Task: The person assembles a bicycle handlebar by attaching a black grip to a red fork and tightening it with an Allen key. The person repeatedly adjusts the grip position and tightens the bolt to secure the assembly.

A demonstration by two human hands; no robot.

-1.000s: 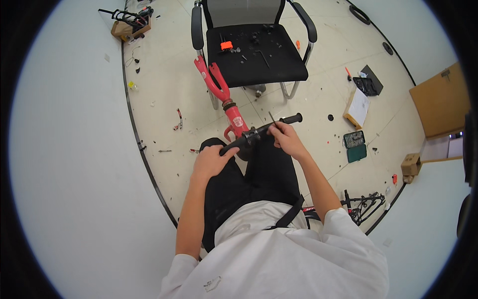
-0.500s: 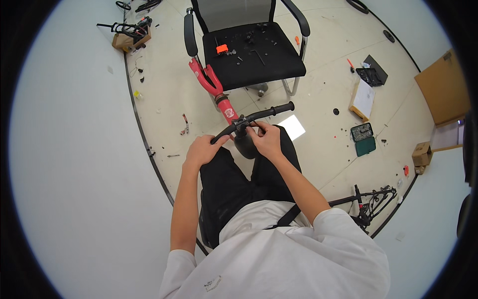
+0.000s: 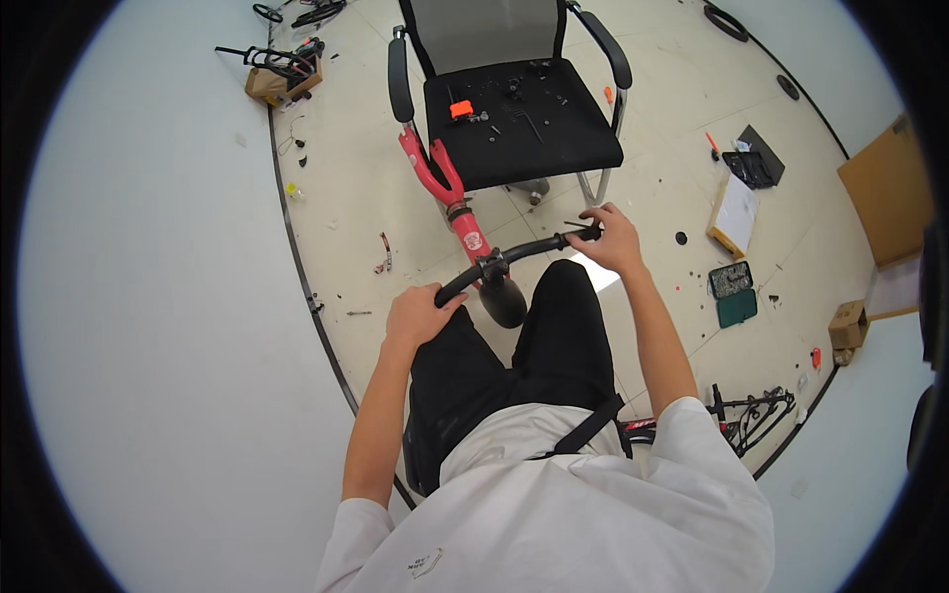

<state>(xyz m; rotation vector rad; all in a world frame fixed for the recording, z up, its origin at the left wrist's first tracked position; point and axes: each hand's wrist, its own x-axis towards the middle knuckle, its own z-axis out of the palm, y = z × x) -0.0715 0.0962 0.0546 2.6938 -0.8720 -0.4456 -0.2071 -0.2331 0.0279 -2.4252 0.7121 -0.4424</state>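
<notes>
A black handlebar lies across my knees, clamped to a stem on a small red bike frame with a fork pointing away. My left hand is closed round its left end. Out at the right end, my right hand grips the bar with thumb and fingers. A thin dark rod sticks out from those fingers; its kind is too small to tell. Below the stem, between my knees, is a rounded black part, perhaps a saddle.
Ahead stands a black office chair with an orange piece, a hex key and small parts on its seat. To the right lie an open green case, a white-topped box and a black bike frame. A wall runs along the left.
My right hand has moved from beside the stem out to the right end of the handlebar. The left hand stays on its end. The whole view has shifted slightly.
</notes>
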